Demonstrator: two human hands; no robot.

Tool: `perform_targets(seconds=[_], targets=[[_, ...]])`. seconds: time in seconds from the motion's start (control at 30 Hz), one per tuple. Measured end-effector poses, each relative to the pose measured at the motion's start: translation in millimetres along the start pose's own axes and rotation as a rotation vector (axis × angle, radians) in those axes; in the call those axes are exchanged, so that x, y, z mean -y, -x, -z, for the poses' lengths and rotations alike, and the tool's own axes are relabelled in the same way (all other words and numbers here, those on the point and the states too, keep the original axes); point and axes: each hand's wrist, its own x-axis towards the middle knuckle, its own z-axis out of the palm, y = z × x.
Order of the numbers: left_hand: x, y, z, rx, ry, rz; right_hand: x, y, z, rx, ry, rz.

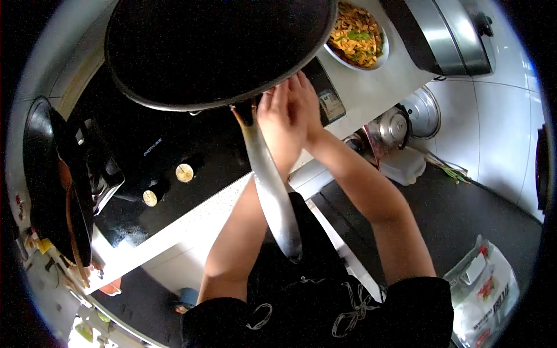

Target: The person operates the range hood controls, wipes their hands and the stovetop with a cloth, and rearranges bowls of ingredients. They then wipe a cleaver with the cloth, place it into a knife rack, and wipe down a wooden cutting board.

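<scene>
A large dark wok (pixel 220 46) fills the upper part of the head view, its long metal handle (pixel 270 185) pointing back towards my body. Just right of the handle, close under the rim, my left hand (pixel 278 124) and my right hand (pixel 306 107) are pressed against each other. The fingers of both are bent and closed together, with their tips partly hidden at the rim. Whatever they hold, if anything, cannot be made out. Neither hand is around the handle.
A bowl of shredded food (pixel 357 36) stands on the pale counter (pixel 371 87). The black cooktop (pixel 214 145) bears two small round light patches. At the left is another dark pan (pixel 49 174). A metal pot (pixel 393 127), green stalks (pixel 455 172) and a plastic bag (pixel 484 296) are lower right.
</scene>
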Motion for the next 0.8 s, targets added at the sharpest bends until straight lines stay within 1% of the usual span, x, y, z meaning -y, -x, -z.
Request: perform_targets(seconds=[0.03,0.07,0.13,0.17,0.2,0.23,0.33,0.37,0.4,0.47,0.5,0.6,0.63,0.67,0.73,0.77,0.8], targets=[[6,-2,7,0.029,-0.022,-0.032,6,1,-8,-0.070,0.002,-0.027],[9,-1,10,-0.017,-0.089,-0.036,8,1,-13,-0.017,-0.098,-0.055],[23,7,23,-0.096,-0.259,-0.174,26,3,-39,-0.081,-0.073,-0.046],[30,10,26,-0.132,0.026,-0.004,33,2,-42,0.050,-0.058,-0.041],[36,15,30,-0.134,0.103,0.010,46,-6,-31,0.180,-0.046,-0.036],[42,20,34,-0.138,0.181,0.023,48,-5,-29,0.170,-0.055,0.020],[39,34,22,-0.219,-0.130,-0.161,34,2,-14,0.141,-0.136,0.183],[30,36,16,-0.207,-0.154,-0.160,25,2,-11,0.217,-0.173,0.149],[28,29,12,-0.186,-0.026,-0.191,18,1,-11,0.221,-0.064,0.149],[14,5,18,0.011,0.003,-0.014,11,1,-18,0.115,0.136,0.038],[8,1,20,0.028,-0.019,0.060,16,-3,-20,0.021,0.206,0.040],[38,8,28,-0.016,-0.047,-0.028,34,-5,-23,0.096,0.155,0.011],[47,18,30,-0.086,-0.025,-0.077,40,-6,-29,0.054,0.067,0.053],[56,25,35,-0.063,-0.039,-0.021,45,-6,-32,0.197,0.059,0.076],[34,36,39,-0.133,-0.002,0.069,51,-5,-26,0.221,0.084,0.217],[27,43,39,-0.180,-0.242,-0.094,51,-3,-26,0.249,0.057,0.265],[21,50,37,-0.178,-0.155,-0.089,50,-1,-20,0.280,0.010,0.266]])
